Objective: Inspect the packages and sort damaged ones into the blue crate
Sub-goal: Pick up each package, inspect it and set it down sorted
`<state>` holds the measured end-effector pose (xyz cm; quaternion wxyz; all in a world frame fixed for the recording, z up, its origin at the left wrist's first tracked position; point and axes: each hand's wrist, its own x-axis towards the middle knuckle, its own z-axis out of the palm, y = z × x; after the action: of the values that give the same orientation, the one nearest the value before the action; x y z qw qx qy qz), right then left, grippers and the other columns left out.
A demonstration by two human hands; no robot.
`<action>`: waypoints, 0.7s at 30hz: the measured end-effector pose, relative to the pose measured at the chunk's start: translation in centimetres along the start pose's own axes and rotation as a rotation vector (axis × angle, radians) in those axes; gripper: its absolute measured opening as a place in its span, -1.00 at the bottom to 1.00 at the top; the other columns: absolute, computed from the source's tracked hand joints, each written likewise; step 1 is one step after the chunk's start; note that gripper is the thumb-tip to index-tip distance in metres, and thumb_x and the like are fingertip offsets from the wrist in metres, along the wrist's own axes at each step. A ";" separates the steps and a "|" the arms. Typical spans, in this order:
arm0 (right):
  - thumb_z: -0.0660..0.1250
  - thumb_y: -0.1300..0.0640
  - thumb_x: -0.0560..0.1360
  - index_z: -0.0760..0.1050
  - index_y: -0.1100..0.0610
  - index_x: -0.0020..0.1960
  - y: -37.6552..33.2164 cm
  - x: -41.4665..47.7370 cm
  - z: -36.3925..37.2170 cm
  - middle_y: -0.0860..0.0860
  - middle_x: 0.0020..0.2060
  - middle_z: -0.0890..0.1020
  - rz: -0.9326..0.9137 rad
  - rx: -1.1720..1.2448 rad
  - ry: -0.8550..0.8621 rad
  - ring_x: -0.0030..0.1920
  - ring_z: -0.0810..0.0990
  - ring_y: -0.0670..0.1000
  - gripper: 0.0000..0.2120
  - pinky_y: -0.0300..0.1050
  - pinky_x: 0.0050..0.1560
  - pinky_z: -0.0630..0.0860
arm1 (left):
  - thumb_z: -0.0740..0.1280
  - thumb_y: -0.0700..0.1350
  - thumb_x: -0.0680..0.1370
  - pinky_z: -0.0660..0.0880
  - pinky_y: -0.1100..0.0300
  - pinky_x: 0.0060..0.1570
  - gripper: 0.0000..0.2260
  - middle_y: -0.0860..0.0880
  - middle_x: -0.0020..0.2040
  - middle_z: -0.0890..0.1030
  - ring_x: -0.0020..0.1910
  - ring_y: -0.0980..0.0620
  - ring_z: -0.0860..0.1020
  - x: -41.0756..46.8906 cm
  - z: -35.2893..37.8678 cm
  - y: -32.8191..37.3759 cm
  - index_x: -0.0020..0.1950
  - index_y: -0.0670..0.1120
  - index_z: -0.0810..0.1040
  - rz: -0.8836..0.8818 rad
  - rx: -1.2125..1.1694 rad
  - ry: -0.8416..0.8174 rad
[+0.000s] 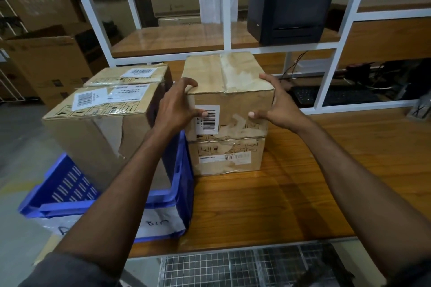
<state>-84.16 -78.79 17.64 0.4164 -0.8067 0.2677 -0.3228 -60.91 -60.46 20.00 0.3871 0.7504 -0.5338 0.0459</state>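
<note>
Your left hand (173,106) and right hand (277,106) grasp the top box (233,102), barcode (210,119) facing you; four boxes (100,142), one crate (70,184).

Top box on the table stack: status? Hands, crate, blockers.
Left hand and right hand both grip top box, resting on lower box. Blue crate holds torn box plus rear box. Crate looks near full.

On brown wooden table (303,193): taped brown cardboard box (233,98) atop squat labelled cardboard box (226,158), left hand (177,105) at its left side, right hand (277,105) at its right; just left, blue slotted plastic crate (70,184) holding torn tall cardboard box (100,130), low barcode-labelled cardboard box (130,75) behind that; black boxy printer (289,16) on shelf behind.
</note>
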 end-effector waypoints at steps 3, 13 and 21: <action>0.68 0.22 0.32 0.17 -0.17 0.60 -0.3 -0.4 0.4 -0.11 0.41 0.41 0.013 0.028 0.007 0.37 0.46 -0.03 0.05 0.05 0.33 0.56 | 0.67 -0.05 0.32 0.54 -0.12 0.26 -0.29 -0.07 0.45 0.46 0.40 -0.12 0.46 0.1 0.0 0.1 0.39 0.04 0.43 -0.023 0.001 -0.009; 0.60 0.15 0.44 -0.14 -0.31 0.63 -0.6 -3.4 2.2 -0.03 0.49 0.43 0.097 -0.075 0.143 0.42 0.47 0.10 0.12 0.22 0.33 0.53 | 0.56 -0.13 0.48 0.45 -0.16 0.37 -0.25 -0.05 0.63 0.15 0.53 -0.17 0.31 -1.4 0.0 1.9 0.58 0.05 0.28 -0.118 0.114 -0.051; 0.54 0.06 0.47 0.18 -0.02 0.60 -1.3 -7.5 5.1 0.01 0.49 0.38 0.020 -0.204 0.490 0.47 0.31 0.03 -0.18 0.11 0.43 0.41 | 0.48 -0.06 0.55 0.53 -0.15 0.31 -0.40 -0.04 0.52 0.38 0.43 -0.01 0.42 -6.8 -1.9 3.5 0.54 0.03 0.33 -0.019 0.024 0.176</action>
<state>-85.02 -70.35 14.28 0.2588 -0.7396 0.3997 -0.4757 -66.07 -54.50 19.96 0.4238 0.7532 -0.4899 0.1142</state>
